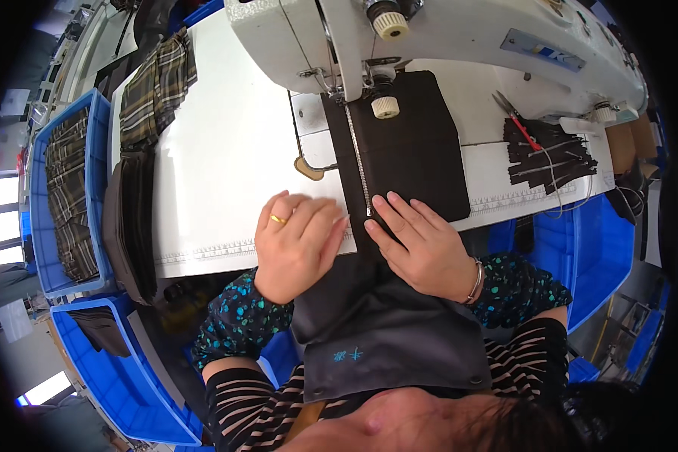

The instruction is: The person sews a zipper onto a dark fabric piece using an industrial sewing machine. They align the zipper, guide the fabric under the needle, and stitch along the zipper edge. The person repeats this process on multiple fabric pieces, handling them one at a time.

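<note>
A black fabric panel (422, 143) lies under the needle area of a white sewing machine (444, 30). Along its left part runs a metal-toothed zipper (359, 151), its slider near my fingers. My right hand (422, 245) rests flat on the panel's near part, fingers stretched out just right of the slider. At the panel's left edge is my left hand (297, 241), fingers curled in toward the thumb. Its fingertips are partly hidden, so anything pinched there cannot be made out.
Several loose zippers (542, 162) lie at the right with red-handled scissors (521, 128). Plaid fabric (154, 90) and a stack of dark pieces (132, 218) are at the left. Blue bins (102, 188) stand beside the white table (203, 181). A tan-tipped metal guide (309, 169) sits beside the panel.
</note>
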The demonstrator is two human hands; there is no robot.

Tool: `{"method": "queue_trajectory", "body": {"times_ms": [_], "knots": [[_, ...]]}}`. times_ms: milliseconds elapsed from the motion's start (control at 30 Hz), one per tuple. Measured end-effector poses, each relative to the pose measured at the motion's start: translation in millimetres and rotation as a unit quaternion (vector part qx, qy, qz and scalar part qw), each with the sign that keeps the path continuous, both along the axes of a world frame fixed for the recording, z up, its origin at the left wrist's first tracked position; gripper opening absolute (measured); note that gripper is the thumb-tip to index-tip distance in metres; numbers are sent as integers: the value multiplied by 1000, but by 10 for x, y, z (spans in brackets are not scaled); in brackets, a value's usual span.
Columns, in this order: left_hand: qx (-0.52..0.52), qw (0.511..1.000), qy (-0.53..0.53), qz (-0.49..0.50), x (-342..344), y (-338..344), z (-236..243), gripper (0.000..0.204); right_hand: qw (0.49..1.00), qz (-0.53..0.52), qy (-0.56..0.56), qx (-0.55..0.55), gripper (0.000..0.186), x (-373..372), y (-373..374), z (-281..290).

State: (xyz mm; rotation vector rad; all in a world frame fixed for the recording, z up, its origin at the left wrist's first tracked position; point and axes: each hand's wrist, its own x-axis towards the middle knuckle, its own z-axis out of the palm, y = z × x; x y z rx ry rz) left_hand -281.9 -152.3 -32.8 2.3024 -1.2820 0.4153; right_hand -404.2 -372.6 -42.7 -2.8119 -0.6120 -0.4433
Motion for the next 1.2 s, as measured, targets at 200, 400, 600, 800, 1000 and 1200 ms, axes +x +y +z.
{"method": "queue_trajectory", "body": {"times_ms": [200,400,600,800,1000,1200], "knots": [[141,990,28,4,176,-210,-20,72,1000,12,-10,-2,43,14,-9,-3],[165,986,16,-5,204,-235,42,75,998,47,41,28,53,287,-254,195],[161,987,15,-15,272,-259,98,74,998,-7,51,-38,80,503,-322,149],[149,989,2,-9,493,-339,95,73,998,-15,44,-36,80,692,-368,139],[138,990,-12,-6,725,-421,51,70,998,-15,40,-48,81,914,-437,153],[126,992,-2,-15,908,-485,-4,71,999,-22,10,-41,72,1077,-491,120]]}}
